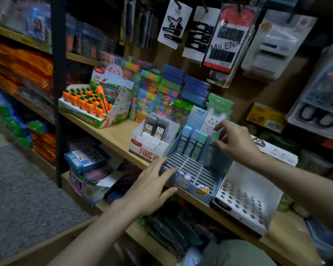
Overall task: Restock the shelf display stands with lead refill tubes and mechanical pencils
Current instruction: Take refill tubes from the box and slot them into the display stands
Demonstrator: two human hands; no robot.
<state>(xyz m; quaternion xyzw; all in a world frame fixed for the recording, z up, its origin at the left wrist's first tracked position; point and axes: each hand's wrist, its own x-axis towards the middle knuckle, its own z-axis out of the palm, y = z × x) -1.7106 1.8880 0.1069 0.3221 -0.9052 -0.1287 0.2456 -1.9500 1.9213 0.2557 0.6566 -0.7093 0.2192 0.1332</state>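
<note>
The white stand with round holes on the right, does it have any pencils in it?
No, the white stand shows only bare round holes, with nothing standing in any of them.

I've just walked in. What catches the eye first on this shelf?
Probably the blue rabbit display stand at centre, its grid mostly empty, where the right hand pinches a green lead refill tube in the back row. The left hand steadies its front corner, and bright orange carrot erasers glow to the left.

The person is showing two bare forearms and bare hands, left (152, 191) and right (236, 142), and is wearing grey-green trousers (236, 253).
</note>
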